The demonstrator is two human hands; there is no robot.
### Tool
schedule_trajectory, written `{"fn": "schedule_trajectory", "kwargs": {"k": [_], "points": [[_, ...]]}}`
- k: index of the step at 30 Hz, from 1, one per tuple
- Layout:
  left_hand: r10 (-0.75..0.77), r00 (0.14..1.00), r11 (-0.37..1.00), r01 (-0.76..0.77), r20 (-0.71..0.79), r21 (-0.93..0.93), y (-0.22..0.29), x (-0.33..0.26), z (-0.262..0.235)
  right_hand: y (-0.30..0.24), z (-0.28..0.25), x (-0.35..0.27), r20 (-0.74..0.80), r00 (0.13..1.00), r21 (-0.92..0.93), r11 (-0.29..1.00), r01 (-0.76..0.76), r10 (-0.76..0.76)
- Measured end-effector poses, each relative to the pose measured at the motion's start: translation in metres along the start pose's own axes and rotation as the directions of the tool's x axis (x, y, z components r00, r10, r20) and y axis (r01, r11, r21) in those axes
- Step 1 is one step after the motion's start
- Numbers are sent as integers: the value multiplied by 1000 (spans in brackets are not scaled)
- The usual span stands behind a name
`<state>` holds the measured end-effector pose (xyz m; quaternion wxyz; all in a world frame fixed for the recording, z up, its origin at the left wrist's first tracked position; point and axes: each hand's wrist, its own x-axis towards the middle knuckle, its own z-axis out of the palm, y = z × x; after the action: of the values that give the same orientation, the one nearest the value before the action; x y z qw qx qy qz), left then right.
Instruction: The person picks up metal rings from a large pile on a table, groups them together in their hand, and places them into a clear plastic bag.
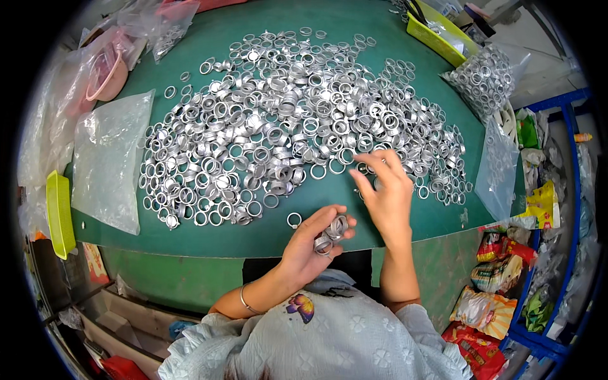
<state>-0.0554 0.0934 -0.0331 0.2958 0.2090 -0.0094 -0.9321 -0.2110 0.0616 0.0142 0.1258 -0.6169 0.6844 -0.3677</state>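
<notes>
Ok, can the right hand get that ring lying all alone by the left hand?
Probably yes: the right hand looks open, and only green tabletop shows between it and the lone ring, though the left hand is close by.

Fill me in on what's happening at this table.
A person's left hand holds several round, silver-coloured metal rings near the front edge of a flat green table. The right hand, open, is at the near side of a large heap of similar rings; whether it touches one is unclear.

Pale blue-grey top, purple-orange butterfly; embossed flowers right of butterfly, ruffled sleeve and silver bangle left.
</notes>
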Motion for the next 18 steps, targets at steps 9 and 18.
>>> {"fn": "schedule_trajectory", "kwargs": {"k": [9,18], "points": [[115,979,987,-132,-169,-90,3,-2,30,11,-11,-12,389,918,684,645,-341,73],[78,996,991,-73,37,-112,-3,-3,12,17,22,-2,164,983,-196,973,119,-87]]}}
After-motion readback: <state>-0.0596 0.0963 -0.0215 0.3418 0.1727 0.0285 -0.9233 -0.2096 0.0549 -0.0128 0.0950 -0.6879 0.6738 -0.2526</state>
